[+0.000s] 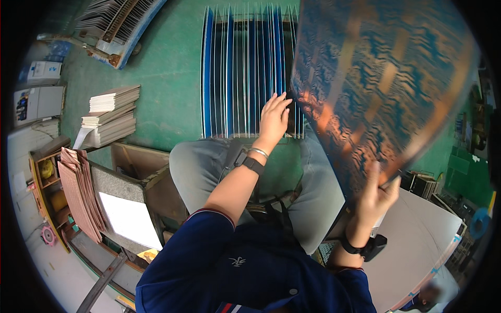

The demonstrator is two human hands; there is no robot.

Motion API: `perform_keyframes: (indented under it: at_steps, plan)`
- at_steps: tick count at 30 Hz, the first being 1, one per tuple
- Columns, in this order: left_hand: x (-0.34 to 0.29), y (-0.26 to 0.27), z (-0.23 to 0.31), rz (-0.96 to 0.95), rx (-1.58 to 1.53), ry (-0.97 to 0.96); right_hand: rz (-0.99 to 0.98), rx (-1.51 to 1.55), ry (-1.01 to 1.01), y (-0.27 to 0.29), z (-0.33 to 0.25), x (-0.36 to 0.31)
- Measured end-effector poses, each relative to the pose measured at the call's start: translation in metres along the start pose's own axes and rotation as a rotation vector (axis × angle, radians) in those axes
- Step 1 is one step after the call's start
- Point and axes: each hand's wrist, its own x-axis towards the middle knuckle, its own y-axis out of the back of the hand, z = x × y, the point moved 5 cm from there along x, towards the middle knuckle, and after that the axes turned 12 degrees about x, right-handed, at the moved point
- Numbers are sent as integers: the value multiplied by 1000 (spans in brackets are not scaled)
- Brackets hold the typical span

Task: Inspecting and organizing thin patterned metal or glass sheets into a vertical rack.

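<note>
I am holding a large copper-patterned circuit panel up in the upper right of the frame, my right hand closed in a grip on its lower edge. My left hand is resting at the centre with its grip open, fingers spread on the tops of the blue panels standing on edge in a slotted rack on the green floor.

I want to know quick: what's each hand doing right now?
Left hand: open, fingers resting on the upright blue panels in the rack.
Right hand: closed, holding up a copper-patterned circuit sheet.
</note>
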Motion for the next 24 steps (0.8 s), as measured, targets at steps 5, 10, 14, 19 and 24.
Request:
perform_keyframes:
  at_steps: [5, 10, 14, 19, 24]
  plan:
    - [-8, -7, 6, -86, 219, -48, -169, -160, -117, -48, 50, -1]
    - [-6, 2, -6, -126, 244, -81, -294, -133, -211, -83, 87, -1]
    - [-8, 7, -5, -125, 290, -99, -287, -134, -148, -84, 93, 8]
    - [-9, 5, -1, -110, 312, -96, -249, -146, -41, -95, 97, 22]
    - [-8, 6, -2, -137, 324, -96, -313, -155, -162, -123, 100, 33]
